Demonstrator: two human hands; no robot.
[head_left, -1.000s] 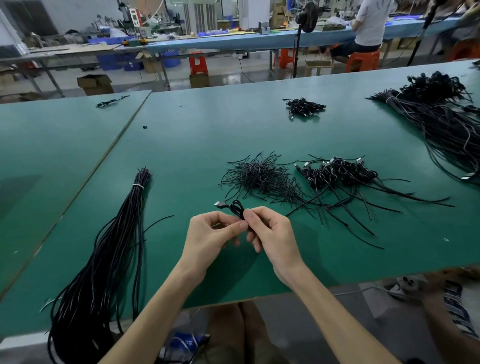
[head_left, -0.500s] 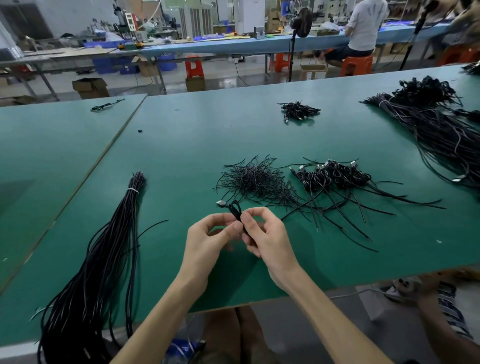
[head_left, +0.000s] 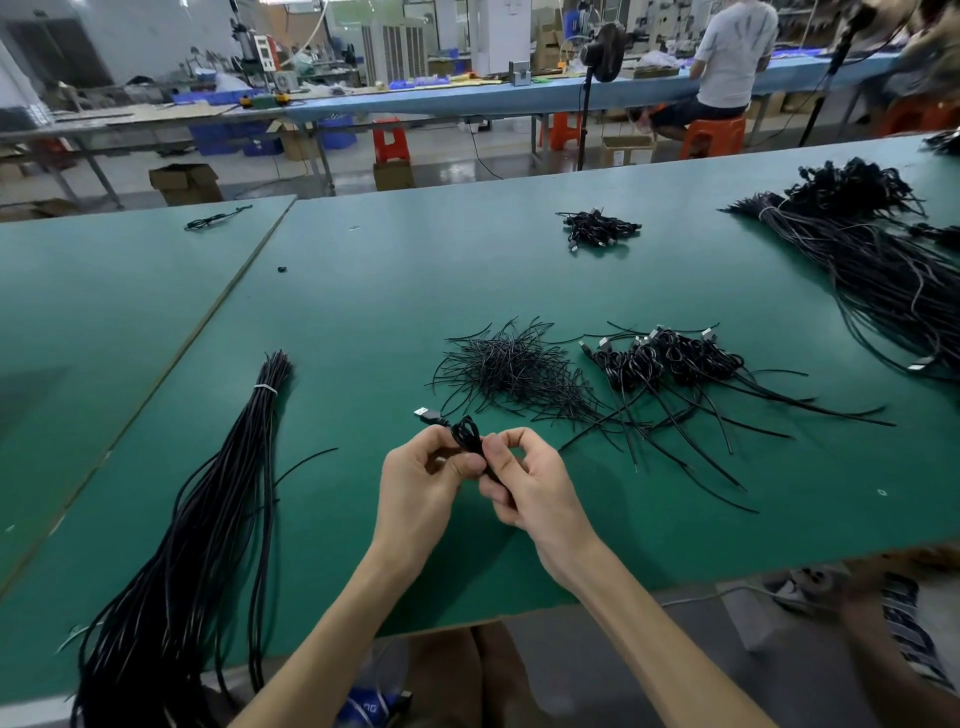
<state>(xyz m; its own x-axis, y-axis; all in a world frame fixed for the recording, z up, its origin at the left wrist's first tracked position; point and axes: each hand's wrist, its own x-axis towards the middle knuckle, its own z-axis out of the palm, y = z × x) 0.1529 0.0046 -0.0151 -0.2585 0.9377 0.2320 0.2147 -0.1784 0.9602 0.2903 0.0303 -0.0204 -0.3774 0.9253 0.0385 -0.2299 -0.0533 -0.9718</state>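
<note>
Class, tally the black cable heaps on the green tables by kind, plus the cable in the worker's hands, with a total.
Long cable bundles: 2
Heaps of coiled cables with plugs: 2
Heap of short thin wires: 1
Loose cable on the left table: 1
Coiled cable pinched by left hand and right hand: 1
Total: 7
Cut-off bits at the right edge: not counted.

Green worktables (head_left: 363, 312), blue bench (head_left: 519, 96), orange stools (head_left: 711, 136).

cable bundle (head_left: 208, 493) cut off below, coil (head_left: 465, 431) behind fingers (head_left: 511, 440)
</note>
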